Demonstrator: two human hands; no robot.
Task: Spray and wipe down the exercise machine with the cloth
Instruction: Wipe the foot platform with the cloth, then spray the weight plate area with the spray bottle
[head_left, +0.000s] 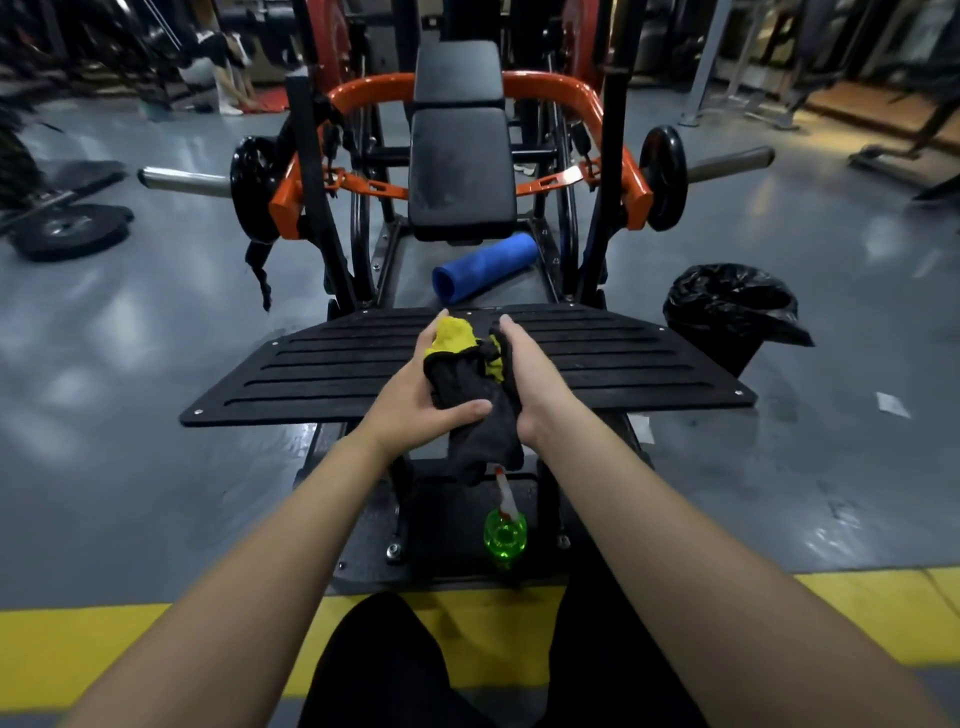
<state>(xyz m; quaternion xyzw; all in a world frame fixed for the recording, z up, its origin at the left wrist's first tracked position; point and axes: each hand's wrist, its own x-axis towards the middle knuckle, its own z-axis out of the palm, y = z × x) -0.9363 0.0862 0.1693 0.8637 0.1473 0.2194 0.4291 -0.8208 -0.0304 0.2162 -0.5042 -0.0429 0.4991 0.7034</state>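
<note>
A black and orange exercise machine stands in front of me, with a black padded seat and a wide ribbed footplate. Both hands hold a black and yellow cloth above the footplate. My left hand grips its left side, thumb laid across the black fabric. My right hand curls round its right side. A green spray bottle with a white and red nozzle stands on the machine's base below the cloth.
A blue foam roller lies on the frame under the seat. A bin lined with a black bag stands to the right. Weight plates lie on the grey floor at left. A yellow floor stripe crosses near my knees. A person sits far back left.
</note>
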